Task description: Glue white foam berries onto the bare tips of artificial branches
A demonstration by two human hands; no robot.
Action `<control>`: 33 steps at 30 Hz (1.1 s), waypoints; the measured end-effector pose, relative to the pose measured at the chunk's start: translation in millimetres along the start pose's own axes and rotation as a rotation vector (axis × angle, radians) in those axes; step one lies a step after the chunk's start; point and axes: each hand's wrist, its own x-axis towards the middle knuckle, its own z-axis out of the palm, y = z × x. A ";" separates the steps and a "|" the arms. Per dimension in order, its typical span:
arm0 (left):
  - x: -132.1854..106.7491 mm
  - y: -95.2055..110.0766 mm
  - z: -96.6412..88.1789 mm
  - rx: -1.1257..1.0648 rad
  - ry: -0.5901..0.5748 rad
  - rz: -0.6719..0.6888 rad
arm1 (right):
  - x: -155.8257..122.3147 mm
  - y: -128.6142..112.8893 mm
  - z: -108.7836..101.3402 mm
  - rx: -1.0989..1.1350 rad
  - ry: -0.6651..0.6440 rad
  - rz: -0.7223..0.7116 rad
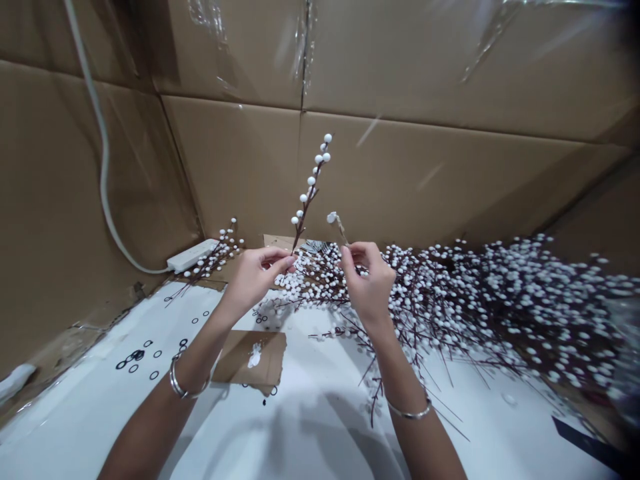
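Note:
My left hand (257, 273) pinches the base of a thin brown berry sprig (311, 187) that stands upright, with small white beads along its stem. My right hand (367, 277) is closed in a pinch on a short stick (338, 225) tipped with one white bead, held just to the right of the sprig. Both hands hover above a white table (310, 413), close together but not touching. A bangle sits on each wrist.
A large heap of white-berried branches (500, 300) covers the table's right side and back. A small cardboard piece (253, 357) with a white blob lies near centre. Several small black rings (135, 357) lie at left. A white power strip (193, 255) and cable sit against cardboard walls (400, 167).

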 end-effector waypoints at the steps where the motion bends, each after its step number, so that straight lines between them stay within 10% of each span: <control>1: 0.1 -0.5 0.0 0.005 0.000 -0.001 | 1.1 1.4 -1.5 -0.002 0.019 0.010; 33: -2.1 -11.6 8.3 0.104 -0.129 0.051 | 7.9 7.2 -11.7 -0.065 0.012 -0.030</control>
